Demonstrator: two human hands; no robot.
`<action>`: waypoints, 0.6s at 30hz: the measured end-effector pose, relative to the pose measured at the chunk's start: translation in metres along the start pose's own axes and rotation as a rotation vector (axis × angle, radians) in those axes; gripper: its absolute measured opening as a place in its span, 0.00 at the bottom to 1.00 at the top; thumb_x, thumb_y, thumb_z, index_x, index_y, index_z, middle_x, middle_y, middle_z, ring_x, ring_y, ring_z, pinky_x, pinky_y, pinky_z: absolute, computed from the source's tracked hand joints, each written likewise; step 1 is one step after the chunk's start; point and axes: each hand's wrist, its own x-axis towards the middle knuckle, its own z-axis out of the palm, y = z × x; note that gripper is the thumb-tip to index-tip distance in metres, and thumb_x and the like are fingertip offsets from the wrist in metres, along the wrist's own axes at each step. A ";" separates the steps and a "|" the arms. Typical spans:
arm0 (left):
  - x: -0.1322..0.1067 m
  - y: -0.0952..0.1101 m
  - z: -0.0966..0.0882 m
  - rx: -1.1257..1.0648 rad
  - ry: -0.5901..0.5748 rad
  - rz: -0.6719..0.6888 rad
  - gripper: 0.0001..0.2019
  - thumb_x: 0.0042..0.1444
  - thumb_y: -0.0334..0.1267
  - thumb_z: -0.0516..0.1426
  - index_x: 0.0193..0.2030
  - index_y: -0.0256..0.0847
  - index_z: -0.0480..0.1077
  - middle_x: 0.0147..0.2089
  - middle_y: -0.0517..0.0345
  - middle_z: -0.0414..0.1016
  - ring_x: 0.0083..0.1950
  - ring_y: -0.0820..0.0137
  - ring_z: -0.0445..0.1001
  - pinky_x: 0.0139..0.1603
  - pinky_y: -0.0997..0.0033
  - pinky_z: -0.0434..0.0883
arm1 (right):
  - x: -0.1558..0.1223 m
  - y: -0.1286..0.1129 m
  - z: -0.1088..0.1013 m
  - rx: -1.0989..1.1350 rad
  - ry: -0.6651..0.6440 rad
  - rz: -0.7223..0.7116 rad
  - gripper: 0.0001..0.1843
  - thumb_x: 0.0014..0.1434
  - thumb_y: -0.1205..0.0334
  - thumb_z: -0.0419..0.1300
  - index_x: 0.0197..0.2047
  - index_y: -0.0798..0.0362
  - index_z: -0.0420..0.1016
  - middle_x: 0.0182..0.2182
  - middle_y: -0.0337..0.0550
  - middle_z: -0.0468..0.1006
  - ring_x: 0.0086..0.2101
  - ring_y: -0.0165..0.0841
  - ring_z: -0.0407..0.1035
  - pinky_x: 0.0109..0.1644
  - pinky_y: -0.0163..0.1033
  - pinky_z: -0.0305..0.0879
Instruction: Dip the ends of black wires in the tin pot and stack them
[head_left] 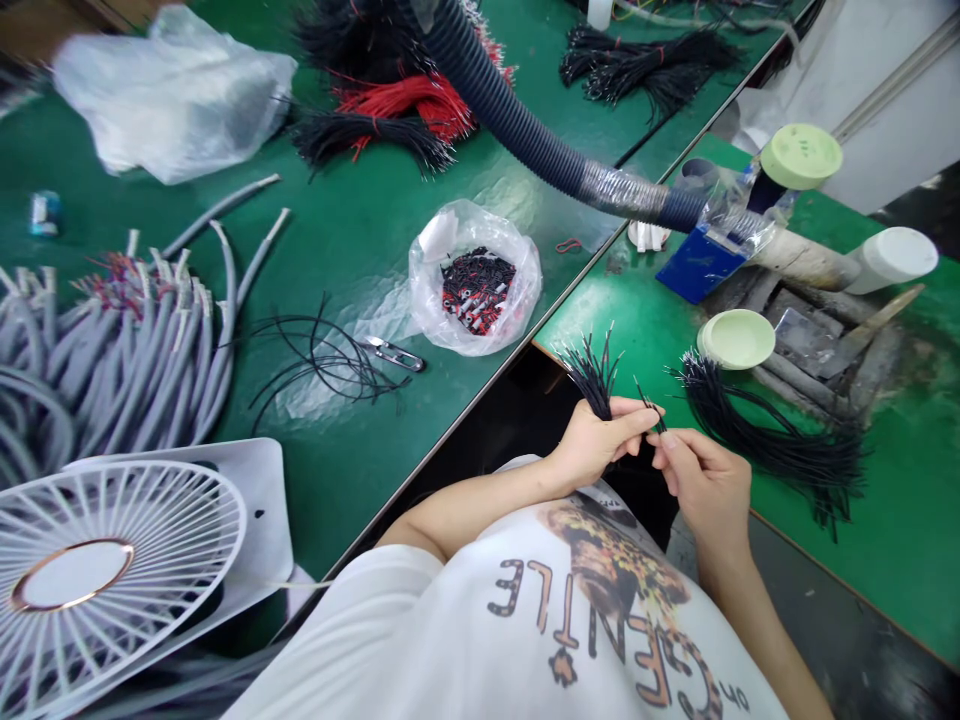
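Observation:
My left hand (596, 440) is closed round a bundle of black wires (595, 378), whose stripped, silvery ends fan out above the fist. Its thumb and forefinger reach toward a few separate black wires (654, 412). My right hand (701, 475) pinches those few wires between thumb and fingertips, just right of the left hand. Both hands are close together in front of my shirt, over the gap between the tables. Nearest on the right, a larger bundle of black wires (772, 430) lies on the green surface.
A plastic bag of small black and red parts (480, 290) stands left of the hands, near snips (396, 353) and loose black wire. Grey cables (127, 370) and a white fan (127, 580) fill the left. A ribbed hose (517, 120) crosses above toward a blue box (701, 262) and green lids.

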 end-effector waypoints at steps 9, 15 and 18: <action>0.001 -0.005 0.000 -0.013 0.001 0.012 0.20 0.52 0.51 0.67 0.39 0.32 0.80 0.17 0.64 0.68 0.16 0.83 0.53 0.18 0.76 0.46 | 0.000 0.001 0.002 0.023 0.096 0.009 0.18 0.68 0.56 0.58 0.28 0.54 0.75 0.18 0.34 0.72 0.18 0.24 0.63 0.26 0.32 0.61; 0.000 -0.010 0.001 0.016 -0.059 -0.009 0.18 0.52 0.50 0.67 0.33 0.33 0.79 0.17 0.63 0.67 0.16 0.82 0.56 0.18 0.76 0.46 | 0.001 -0.001 0.002 0.019 0.075 -0.018 0.17 0.67 0.56 0.59 0.28 0.54 0.75 0.18 0.34 0.71 0.18 0.24 0.62 0.24 0.31 0.59; -0.001 -0.009 0.001 0.029 -0.052 -0.011 0.18 0.52 0.50 0.67 0.33 0.33 0.79 0.17 0.64 0.66 0.16 0.83 0.54 0.18 0.76 0.46 | 0.000 0.001 0.001 0.009 0.067 -0.029 0.18 0.67 0.56 0.59 0.26 0.54 0.72 0.16 0.32 0.66 0.16 0.22 0.58 0.22 0.31 0.55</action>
